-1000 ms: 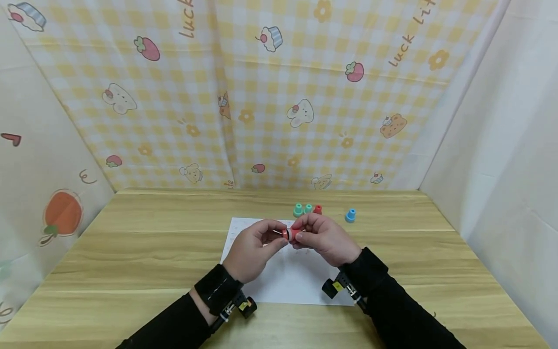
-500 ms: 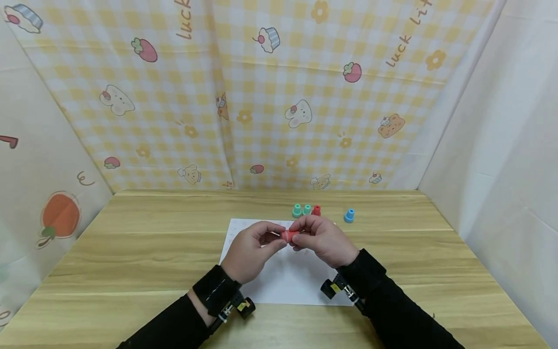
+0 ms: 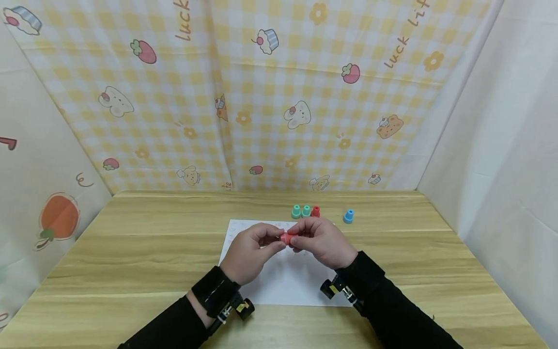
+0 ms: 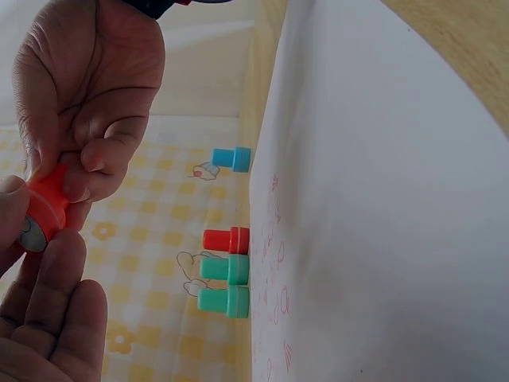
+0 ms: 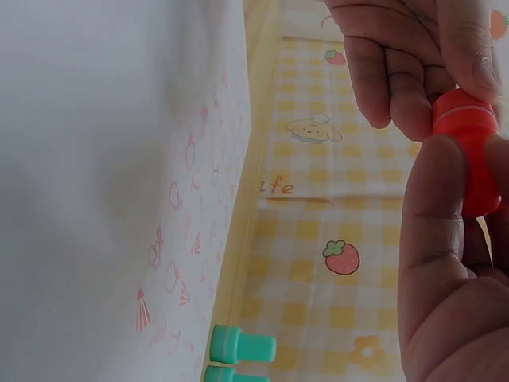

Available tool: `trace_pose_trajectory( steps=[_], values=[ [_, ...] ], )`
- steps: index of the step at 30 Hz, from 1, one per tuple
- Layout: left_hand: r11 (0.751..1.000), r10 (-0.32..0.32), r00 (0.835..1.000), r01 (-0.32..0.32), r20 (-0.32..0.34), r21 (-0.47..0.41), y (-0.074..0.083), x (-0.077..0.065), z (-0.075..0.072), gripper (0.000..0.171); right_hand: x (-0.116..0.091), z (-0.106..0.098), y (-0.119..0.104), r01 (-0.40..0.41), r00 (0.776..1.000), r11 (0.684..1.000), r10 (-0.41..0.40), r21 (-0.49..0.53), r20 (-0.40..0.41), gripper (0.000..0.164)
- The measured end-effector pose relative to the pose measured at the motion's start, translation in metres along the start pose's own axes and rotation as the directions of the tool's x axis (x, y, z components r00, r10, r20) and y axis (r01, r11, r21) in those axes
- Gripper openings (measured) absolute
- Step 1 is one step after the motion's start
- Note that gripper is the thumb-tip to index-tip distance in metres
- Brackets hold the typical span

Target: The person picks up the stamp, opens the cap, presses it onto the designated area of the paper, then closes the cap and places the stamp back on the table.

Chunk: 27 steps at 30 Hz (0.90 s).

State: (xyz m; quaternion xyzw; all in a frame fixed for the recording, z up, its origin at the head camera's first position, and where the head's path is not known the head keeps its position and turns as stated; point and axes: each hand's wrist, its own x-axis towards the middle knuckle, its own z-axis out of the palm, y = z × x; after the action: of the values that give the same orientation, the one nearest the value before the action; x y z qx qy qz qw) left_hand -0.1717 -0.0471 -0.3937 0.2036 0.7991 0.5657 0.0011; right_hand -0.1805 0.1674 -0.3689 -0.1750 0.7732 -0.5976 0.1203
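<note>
A small red toy stamp is held over the white paper, between both hands. My left hand pinches its wide capped end with thumb and fingers. The narrower handle end is gripped by my right hand. In the left wrist view the end face of the stamp looks grey with a dark drawing on it. A thin pale line rings the wide end of the stamp in the right wrist view, where cap and body meet. Red printed pictures cover part of the sheet.
Beyond the paper stand two green stamps, another red stamp and, farther right, a blue stamp. They rest on a wooden table. A yellow checked cloth hangs behind, with white cloth at the sides.
A dark gap between the stamp's wide end and its body showed a second ago; the two parts now sit together. Both hands stay in nearly the same place.
</note>
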Motion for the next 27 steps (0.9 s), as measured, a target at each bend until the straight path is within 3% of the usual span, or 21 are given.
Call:
trace_pose_trajectory(
  steps=[12, 27],
  values=[
    [1.000, -0.020, 1.000, 0.020, 0.002, -0.012, -0.0012, -0.0003, 0.0000, 0.013, -0.0018, 0.0048, -0.0007, -0.006, 0.999, 0.995, 0.002, -0.099, -0.040, 0.010],
    [0.999, -0.029, 1.000, 0.029, -0.004, 0.015, -0.0017, -0.0005, 0.0005, 0.012, -0.0030, 0.0066, 0.0012, -0.011, 0.998, 0.989, 0.002, -0.150, -0.061, 0.010]
  ],
)
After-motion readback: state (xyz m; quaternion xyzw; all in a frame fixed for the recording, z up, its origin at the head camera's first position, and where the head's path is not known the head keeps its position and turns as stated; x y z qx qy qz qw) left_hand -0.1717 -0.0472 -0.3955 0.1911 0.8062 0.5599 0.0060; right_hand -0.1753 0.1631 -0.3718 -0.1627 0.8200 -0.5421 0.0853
